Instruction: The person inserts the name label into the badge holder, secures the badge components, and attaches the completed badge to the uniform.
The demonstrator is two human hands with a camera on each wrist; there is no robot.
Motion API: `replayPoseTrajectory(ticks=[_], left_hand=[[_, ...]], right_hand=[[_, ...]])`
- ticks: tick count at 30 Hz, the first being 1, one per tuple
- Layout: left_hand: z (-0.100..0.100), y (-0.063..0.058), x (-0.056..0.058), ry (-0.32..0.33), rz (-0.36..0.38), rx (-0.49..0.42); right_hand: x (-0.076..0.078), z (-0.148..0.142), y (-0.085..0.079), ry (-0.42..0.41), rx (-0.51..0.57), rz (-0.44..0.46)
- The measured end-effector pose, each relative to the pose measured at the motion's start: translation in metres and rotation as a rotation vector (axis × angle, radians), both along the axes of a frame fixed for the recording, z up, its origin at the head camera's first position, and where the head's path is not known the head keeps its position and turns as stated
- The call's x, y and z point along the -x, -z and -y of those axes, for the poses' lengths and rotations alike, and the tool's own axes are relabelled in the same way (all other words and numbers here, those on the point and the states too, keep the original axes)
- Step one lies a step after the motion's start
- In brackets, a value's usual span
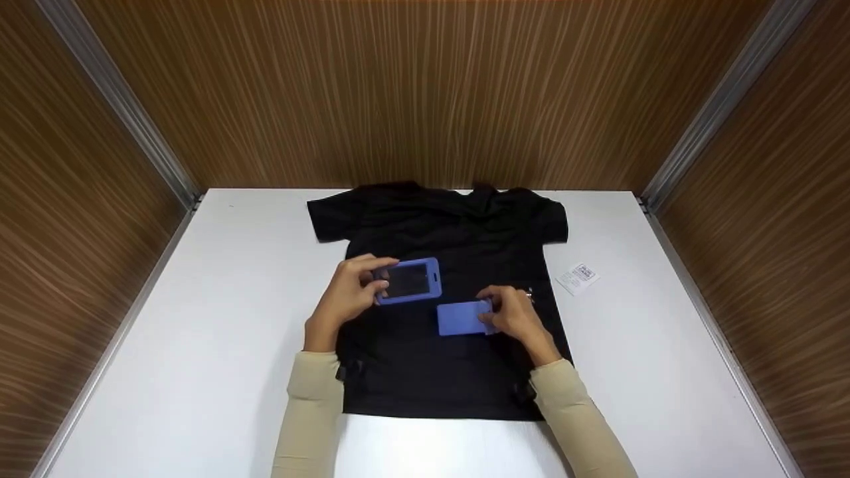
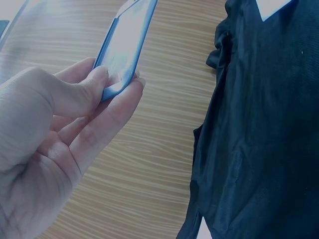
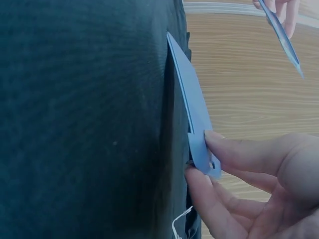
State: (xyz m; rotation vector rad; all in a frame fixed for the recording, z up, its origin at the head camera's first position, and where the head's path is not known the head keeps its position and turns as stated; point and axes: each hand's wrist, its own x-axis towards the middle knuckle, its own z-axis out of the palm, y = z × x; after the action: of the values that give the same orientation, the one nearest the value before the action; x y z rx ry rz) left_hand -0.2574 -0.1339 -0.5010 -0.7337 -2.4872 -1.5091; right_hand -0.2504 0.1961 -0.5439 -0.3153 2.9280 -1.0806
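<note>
In the head view my left hand [image 1: 348, 292] pinches one end of a blue badge holder [image 1: 435, 279], thumb on its clear window and fingers along the edge. The holder has a slot at its far end and is lifted over a black T-shirt [image 1: 438, 385]. Lower and to the right, my right hand [image 1: 514, 315] pinches a second blue badge holder [image 1: 458, 318], showing a plain blue face. The right wrist view shows that holder [image 3: 192, 92] tilted, its far end right at the shirt, with thumb and fingertip at the slotted end.
A white printed slip [image 1: 578, 279] lies right of the shirt on the white table [image 1: 637, 332]. Beside my right hand a small shiny metal piece [image 1: 529, 295] shows on the shirt, and a thin white cord [image 3: 180, 219] appears below the fingers. Wood-grain panels [image 1: 425, 93] enclose the table at the back and sides.
</note>
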Motion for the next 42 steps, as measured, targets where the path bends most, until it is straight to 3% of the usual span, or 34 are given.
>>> replayPoseTrajectory(ticks=[10,20,29,42], left_hand=[[0.0,-0.001,0.0,-0.015,-0.03,0.027],[0.001,0.0,0.0,0.004,0.003,-0.017],[0.002,0.001,0.001,0.002,-0.014,0.0],[0.003,0.001,0.0,-0.023,-0.033,0.019]], right_hand=[[0.001,-0.002,0.004,-0.014,0.001,0.003],[0.0,-0.005,0.006,-0.092,-0.013,-0.037],[0.0,-0.006,0.004,-0.104,-0.017,-0.035],[0.002,-0.018,-0.011,-0.071,0.013,0.018]])
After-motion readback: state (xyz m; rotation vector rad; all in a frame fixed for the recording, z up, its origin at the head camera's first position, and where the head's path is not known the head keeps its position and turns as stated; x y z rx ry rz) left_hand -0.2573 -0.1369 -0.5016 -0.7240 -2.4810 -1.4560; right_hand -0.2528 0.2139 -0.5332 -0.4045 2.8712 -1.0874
